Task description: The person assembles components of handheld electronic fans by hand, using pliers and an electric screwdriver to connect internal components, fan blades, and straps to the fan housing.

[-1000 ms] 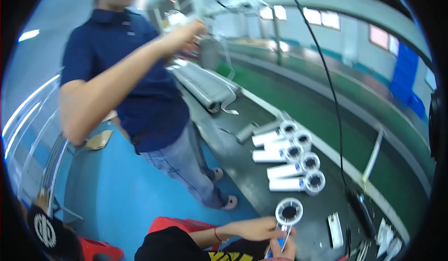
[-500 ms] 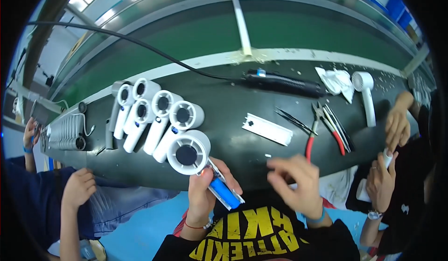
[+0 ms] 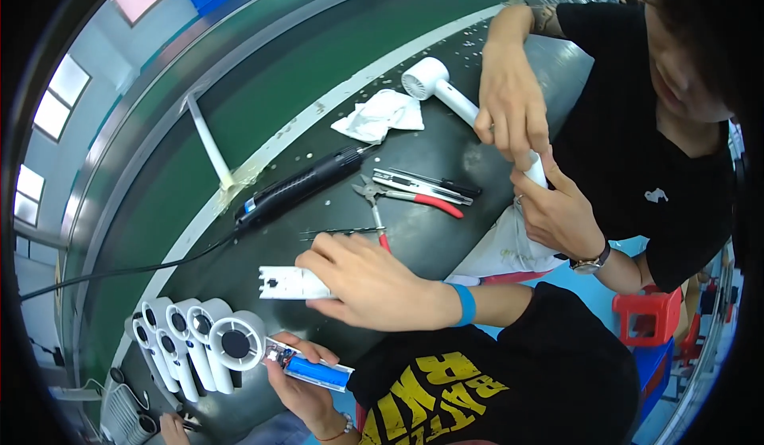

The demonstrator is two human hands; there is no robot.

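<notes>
- White plastic makes up the handheld fan (image 3: 236, 341), held over the near edge of the bench (image 3: 255, 254), its round head to the left and its handle open, showing a blue cylindrical cell (image 3: 318, 372).
- Left hand (image 3: 306, 389): the fingers are closed around the handle near the head. A tight squeeze here could press on the small parts and what look like fine wires beside the cell.
- Right hand (image 3: 366, 286): the fingers grip a long white cover (image 3: 282, 282), above the bench and apart from the fan. Its far end sticks out unsupported, so a loose pinch could let it tip or drop.
- The cell lies uncovered in the handle; tilting the fan might let it slide out and pull on its connections.
- Tweezers (image 3: 342, 231) and red-handled pliers (image 3: 372, 192) lie just beyond the right hand, where a careless sweep could knock them.
- A row of white fans (image 3: 200, 364) stands close by the held fan's head; a leftward swing could bump them.
</notes>
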